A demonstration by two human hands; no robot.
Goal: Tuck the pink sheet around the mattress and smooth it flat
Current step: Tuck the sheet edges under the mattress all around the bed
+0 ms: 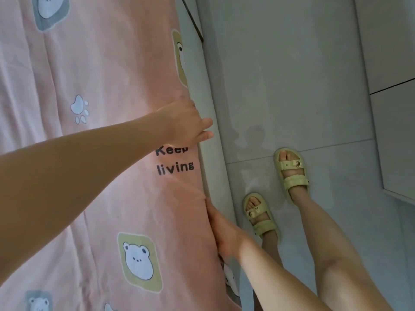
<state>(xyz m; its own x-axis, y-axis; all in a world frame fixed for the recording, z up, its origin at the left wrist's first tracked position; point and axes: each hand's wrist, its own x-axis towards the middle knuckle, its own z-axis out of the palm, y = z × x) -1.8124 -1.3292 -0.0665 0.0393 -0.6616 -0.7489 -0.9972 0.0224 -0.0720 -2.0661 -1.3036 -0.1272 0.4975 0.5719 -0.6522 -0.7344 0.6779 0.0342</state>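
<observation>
Pink cotton-like cloth is covering the top of the bed: the sheet (107,135) is lying over the mattress (210,153) and is reaching its right edge, where both hands are working. The left hand (188,122) is pressing on the sheet at the edge, with its fingers spread and going over the side; it is not gripping anything that I can see. The right hand (224,234) is lower along the same edge, with its fingers pushed down between the sheet and the side of the mattress, so I cannot tell if it is holding cloth there.

I am judging the sheet to be light, soft and limp. It is folding easily, and long creases are running across it on the left part. It is not fragile, but it will slip back out if it is tucked loosely. The best place to take it is the hem at the edge, pulling it tight before pushing it under.

The side of the mattress is looking pale and smooth. The floor (303,86) is of grey glossy tiles, and the person is standing close beside the bed in yellow sandals (292,173). A white cabinet (393,63) is standing on the right.
</observation>
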